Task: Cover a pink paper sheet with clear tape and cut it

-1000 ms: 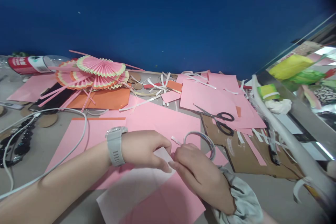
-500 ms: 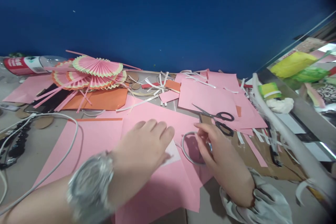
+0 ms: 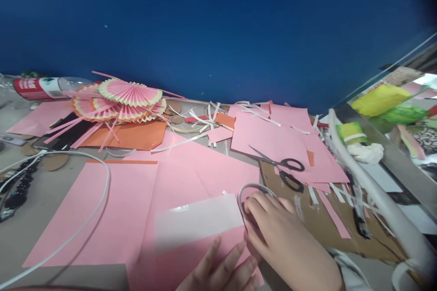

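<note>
Blue wall (image 3: 218,27) borders our desk's (image 3: 20,236) back edge. Our left hand (image 3: 223,270), fingers slightly spread, is over white-banded pink paper (image 3: 184,259); our right hand (image 3: 278,236) curls over tape roll (image 3: 240,199), grip unclear, at the paper's right edge.

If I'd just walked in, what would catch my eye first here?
Most likely the pleated pink paper fans piled at the back left, vivid against the deep blue wall. Next, perhaps, the black-handled scissors right of centre. At the bottom, the left hand spreads its fingers over pink paper, beside the right hand at a tape roll.
</note>
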Motion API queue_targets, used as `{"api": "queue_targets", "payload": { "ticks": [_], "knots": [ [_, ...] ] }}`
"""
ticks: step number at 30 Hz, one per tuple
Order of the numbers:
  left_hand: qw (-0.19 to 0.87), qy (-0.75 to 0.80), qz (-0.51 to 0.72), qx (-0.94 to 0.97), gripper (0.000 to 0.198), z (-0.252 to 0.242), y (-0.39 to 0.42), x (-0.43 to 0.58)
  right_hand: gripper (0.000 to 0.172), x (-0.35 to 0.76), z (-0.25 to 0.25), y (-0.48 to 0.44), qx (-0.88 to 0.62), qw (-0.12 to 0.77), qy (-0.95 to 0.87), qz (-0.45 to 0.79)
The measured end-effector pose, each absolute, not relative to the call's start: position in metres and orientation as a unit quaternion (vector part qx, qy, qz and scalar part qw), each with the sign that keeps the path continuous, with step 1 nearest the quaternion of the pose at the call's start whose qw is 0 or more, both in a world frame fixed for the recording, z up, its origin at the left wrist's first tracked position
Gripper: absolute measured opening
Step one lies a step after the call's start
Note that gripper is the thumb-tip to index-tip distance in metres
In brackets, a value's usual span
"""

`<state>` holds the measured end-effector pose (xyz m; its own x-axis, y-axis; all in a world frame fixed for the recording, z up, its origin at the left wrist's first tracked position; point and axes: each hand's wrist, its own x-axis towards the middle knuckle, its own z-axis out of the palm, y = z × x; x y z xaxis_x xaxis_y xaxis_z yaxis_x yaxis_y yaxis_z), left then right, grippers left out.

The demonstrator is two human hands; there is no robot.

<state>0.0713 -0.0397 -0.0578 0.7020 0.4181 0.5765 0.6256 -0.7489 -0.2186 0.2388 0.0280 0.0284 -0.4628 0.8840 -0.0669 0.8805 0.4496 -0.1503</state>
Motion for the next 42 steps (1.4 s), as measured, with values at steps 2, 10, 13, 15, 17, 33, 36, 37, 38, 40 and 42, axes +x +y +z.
{"api": "queue_targets", "payload": {
  "ticks": [2, 10, 13, 15, 17, 33, 36, 37, 38, 40, 42],
  "knots": [
    [0.216, -0.285, -0.266, -0.895, 0.029, -0.063, -0.034, 0.074, 0.011, 0.244, 0.027, 0.031, -0.537, 0.022, -0.840, 0.076],
    [0.063, -0.213, -0.354, -0.908, 0.026, -0.034, 0.012, 0.076, 0.009, 0.248, 0.032, 0.042, -0.550, 0.251, -0.796, 0.015],
    [-0.194, -0.240, -0.441, -0.843, 0.040, 0.008, 0.028, 0.061, 0.012, 0.243, 0.034, 0.041, -0.485, 0.255, -0.837, 0.002],
    [-0.217, -0.358, -0.440, -0.795, 0.021, 0.035, 0.040, 0.043, 0.013, 0.240, 0.035, 0.040, -0.454, 0.242, -0.858, 0.015],
    [-0.235, -0.471, -0.369, -0.766, 0.023, 0.057, 0.053, 0.025, 0.015, 0.237, 0.037, 0.039, -0.438, 0.249, -0.864, 0.023],
    [-0.260, -0.423, -0.066, -0.866, 0.029, 0.086, 0.068, -0.002, 0.014, 0.236, 0.040, 0.036, -0.454, 0.239, -0.857, -0.039],
    [-0.243, -0.419, -0.030, -0.874, 0.025, 0.085, 0.064, -0.011, 0.018, 0.243, 0.046, 0.031, -0.443, 0.197, -0.871, -0.082],
    [-0.245, -0.413, -0.019, -0.877, 0.024, 0.084, 0.062, -0.015, 0.020, 0.247, 0.047, 0.028, -0.435, 0.186, -0.877, -0.088],
    [-0.252, -0.408, -0.011, -0.878, 0.022, 0.082, 0.060, -0.019, 0.022, 0.251, 0.048, 0.024, -0.426, 0.179, -0.882, -0.094],
    [-0.268, -0.399, 0.001, -0.877, 0.021, 0.077, 0.056, -0.027, 0.024, 0.261, 0.046, 0.014, -0.410, 0.173, -0.889, -0.110],
    [-0.272, -0.394, 0.007, -0.878, 0.022, 0.069, 0.051, -0.032, 0.023, 0.274, 0.040, 0.005, -0.412, 0.162, -0.887, -0.129]
  ]
}}
